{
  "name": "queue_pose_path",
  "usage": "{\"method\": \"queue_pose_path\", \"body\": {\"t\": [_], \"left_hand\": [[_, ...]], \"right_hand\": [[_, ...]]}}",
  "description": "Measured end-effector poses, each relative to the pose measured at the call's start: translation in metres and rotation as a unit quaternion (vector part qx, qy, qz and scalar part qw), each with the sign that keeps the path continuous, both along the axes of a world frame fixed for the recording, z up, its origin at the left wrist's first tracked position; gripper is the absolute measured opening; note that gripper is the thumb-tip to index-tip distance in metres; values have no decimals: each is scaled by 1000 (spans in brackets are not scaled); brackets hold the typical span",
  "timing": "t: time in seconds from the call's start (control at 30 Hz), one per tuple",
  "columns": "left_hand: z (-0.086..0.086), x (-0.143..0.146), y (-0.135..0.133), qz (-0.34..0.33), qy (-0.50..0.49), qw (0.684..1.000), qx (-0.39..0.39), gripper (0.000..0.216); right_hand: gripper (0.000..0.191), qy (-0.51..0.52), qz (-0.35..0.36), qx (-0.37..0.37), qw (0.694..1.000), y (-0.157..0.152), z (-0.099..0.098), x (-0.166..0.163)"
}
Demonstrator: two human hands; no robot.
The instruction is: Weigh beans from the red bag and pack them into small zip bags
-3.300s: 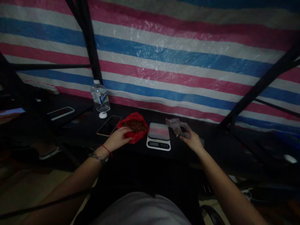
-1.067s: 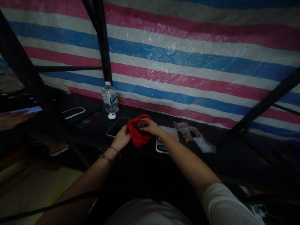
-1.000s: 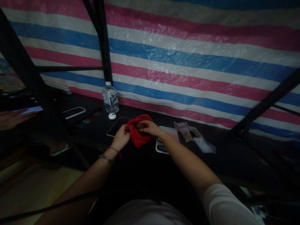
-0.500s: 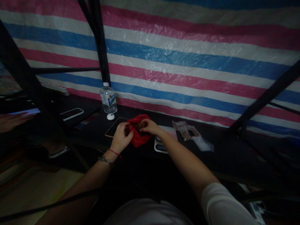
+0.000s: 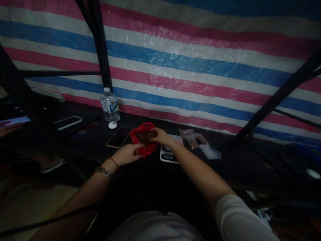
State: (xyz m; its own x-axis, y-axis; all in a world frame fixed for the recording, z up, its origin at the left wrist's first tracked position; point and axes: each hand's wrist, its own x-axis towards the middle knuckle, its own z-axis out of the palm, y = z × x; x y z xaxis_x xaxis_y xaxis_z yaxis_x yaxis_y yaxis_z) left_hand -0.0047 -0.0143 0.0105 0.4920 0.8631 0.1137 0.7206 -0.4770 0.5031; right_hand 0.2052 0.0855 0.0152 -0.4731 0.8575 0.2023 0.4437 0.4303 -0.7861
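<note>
Now the left hand grips the red bag edge on the desk; right hand fingers pinch its brown contents.

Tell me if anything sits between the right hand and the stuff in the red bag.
Nothing visible does. The right hand is already at the open mouth of the red bag, fingers on the brown contents. The left hand touches the bag's near edge.
</note>
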Motion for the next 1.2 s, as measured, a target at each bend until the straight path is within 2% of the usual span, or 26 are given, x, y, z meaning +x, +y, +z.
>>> {"method": "queue_pose_path", "body": {"t": [0.07,0.13,0.3,0.47,0.63,0.77,0.9,1.03,1.1,1.2], "left_hand": [[-5,11,1,8,-10,1000,20,33],[-10,19,1,10,-25,999,35,28],[-13,27,-1,23,-51,998,40,27],[-10,22,-3,33,-45,998,33,28],[-6,15,-3,25,-31,999,33,23],[-2,12,-3,25,-26,999,13,22],[5,9,-8,22,-2,1000,-9,21],[20,6,-12,42,0,999,0,35],[32,7,-8,73,-25,996,37,41],[48,19,8,101,-42,986,124,37]], "right_hand": [[69,-5,-2,12,1000,-2,-3,-5],[71,-15,1,31,999,-2,-5,-9],[37,-64,17,78,995,4,-8,-15],[39,-95,-20,114,989,7,2,-9],[39,-71,-37,93,992,6,19,32],[38,-99,-142,88,981,1,22,80],[35,-127,-205,63,968,-10,14,109],[36,-166,-197,58,964,-20,8,116],[47,-162,-198,84,963,-25,9,118],[60,-119,-215,136,960,-35,8,130]]}}
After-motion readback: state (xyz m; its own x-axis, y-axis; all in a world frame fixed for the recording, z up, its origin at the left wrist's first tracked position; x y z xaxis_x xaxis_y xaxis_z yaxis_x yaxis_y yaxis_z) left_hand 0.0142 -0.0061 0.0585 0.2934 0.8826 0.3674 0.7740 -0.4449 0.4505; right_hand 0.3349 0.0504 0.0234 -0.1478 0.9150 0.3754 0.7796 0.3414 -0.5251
